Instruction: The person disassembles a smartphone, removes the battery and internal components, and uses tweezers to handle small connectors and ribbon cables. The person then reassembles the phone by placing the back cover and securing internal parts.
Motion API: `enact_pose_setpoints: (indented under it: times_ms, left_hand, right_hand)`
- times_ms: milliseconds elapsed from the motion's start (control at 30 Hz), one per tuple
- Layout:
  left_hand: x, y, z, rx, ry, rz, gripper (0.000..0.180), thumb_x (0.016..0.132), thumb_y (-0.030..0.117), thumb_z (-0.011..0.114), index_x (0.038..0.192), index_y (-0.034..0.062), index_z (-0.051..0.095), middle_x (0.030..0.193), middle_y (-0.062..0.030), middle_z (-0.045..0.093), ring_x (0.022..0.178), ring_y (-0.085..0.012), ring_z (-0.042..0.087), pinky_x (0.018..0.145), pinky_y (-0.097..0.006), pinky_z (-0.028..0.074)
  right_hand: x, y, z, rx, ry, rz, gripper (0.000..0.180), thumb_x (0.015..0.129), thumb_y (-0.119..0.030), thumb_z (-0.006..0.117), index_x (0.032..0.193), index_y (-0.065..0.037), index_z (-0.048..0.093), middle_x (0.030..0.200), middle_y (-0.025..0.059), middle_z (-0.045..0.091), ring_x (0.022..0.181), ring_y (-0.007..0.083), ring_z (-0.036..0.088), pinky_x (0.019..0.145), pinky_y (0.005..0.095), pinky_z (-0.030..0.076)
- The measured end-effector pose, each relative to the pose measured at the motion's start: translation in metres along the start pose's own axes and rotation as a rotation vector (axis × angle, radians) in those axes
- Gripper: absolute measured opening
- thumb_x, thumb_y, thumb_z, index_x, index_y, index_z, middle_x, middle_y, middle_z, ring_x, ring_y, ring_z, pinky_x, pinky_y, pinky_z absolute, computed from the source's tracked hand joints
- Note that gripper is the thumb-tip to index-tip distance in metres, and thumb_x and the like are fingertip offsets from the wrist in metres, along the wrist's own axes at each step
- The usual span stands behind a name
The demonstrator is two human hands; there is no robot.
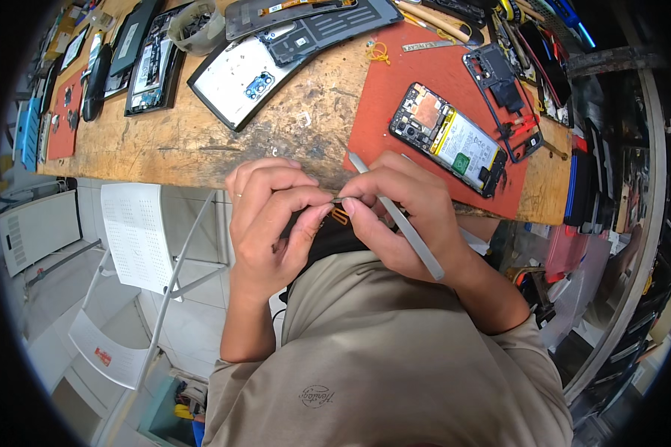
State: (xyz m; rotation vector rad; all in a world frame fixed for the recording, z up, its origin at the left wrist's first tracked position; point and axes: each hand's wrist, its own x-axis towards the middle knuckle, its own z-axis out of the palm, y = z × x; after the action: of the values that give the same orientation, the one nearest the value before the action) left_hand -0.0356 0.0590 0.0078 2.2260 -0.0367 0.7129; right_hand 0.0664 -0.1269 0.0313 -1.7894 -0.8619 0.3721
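Observation:
My left hand [272, 216] and my right hand [406, 212] meet in front of my body at the bench's near edge. Both pinch a tiny, thin, dark piece [337, 200] between thumb and fingers; its kind is too small to make out. A long flat grey metal tool [411, 235] is also tucked in my right hand, slanting across the fingers with its narrow tip toward the bench. Beyond my right hand lies an opened smartphone [449, 138], its battery, copper-coloured shield and boards exposed, resting on a red mat [373, 112].
The worn wooden bench [149, 149] carries a phone frame [503, 89], a metal ruler [432, 46], a large white-and-dark panel [235, 86], a tub of small parts [197, 26] and other opened phones [153, 63]. A white folding chair [136, 235] stands left below.

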Motion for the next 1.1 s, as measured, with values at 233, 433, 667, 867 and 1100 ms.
enact_pose_setpoints:
  times_ms: [233, 433, 667, 867, 1100]
  left_hand:
    - [-0.0019, 0.0044, 0.0018, -0.027, -0.007, -0.058, 0.020, 0.080, 0.008, 0.087, 0.097, 0.0055, 0.078, 0.103, -0.0090, 0.070, 0.102, -0.0296, 0.066, 0.093, -0.041, 0.045]
    - [0.0003, 0.0049, 0.0023, -0.029, -0.033, -0.050, 0.018, 0.081, 0.006, 0.086, 0.097, 0.0054, 0.077, 0.101, -0.0082, 0.070, 0.100, -0.0286, 0.065, 0.093, -0.041, 0.044]
    - [0.0003, 0.0063, 0.0016, -0.035, -0.030, -0.044, 0.017, 0.082, 0.007, 0.085, 0.096, 0.0055, 0.076, 0.100, -0.0077, 0.070, 0.099, -0.0283, 0.065, 0.092, -0.041, 0.043]
    - [0.0002, 0.0075, 0.0021, -0.033, -0.027, -0.051, 0.017, 0.082, 0.007, 0.085, 0.095, 0.0055, 0.075, 0.099, -0.0075, 0.070, 0.098, -0.0280, 0.065, 0.091, -0.041, 0.043]
    - [-0.0014, 0.0083, 0.0033, -0.061, -0.035, -0.090, 0.016, 0.083, 0.007, 0.084, 0.096, 0.0045, 0.075, 0.098, -0.0076, 0.070, 0.096, -0.0266, 0.064, 0.091, -0.039, 0.042]
  right_hand:
    - [-0.0032, 0.0018, -0.0011, -0.002, 0.021, 0.002, 0.014, 0.088, -0.001, 0.078, 0.100, -0.004, 0.072, 0.085, 0.0090, 0.062, 0.074, 0.0257, 0.065, 0.067, 0.0381, 0.052]
    - [-0.0043, 0.0022, -0.0010, -0.036, 0.043, -0.082, 0.015, 0.089, 0.000, 0.078, 0.101, -0.004, 0.070, 0.087, 0.0098, 0.062, 0.074, 0.0268, 0.066, 0.065, 0.0387, 0.052]
    - [-0.0036, 0.0018, 0.0022, -0.038, 0.076, -0.137, 0.014, 0.088, 0.005, 0.075, 0.101, -0.001, 0.073, 0.083, 0.0076, 0.060, 0.070, 0.0189, 0.060, 0.061, 0.0330, 0.047]
    - [-0.0033, 0.0013, 0.0016, -0.038, 0.066, -0.137, 0.014, 0.088, 0.005, 0.075, 0.101, -0.001, 0.073, 0.083, 0.0080, 0.060, 0.070, 0.0192, 0.060, 0.061, 0.0332, 0.047]
    - [-0.0037, 0.0015, 0.0001, -0.059, 0.043, -0.133, 0.016, 0.090, 0.002, 0.077, 0.101, -0.003, 0.068, 0.087, 0.0105, 0.059, 0.072, 0.0278, 0.065, 0.062, 0.0402, 0.051]
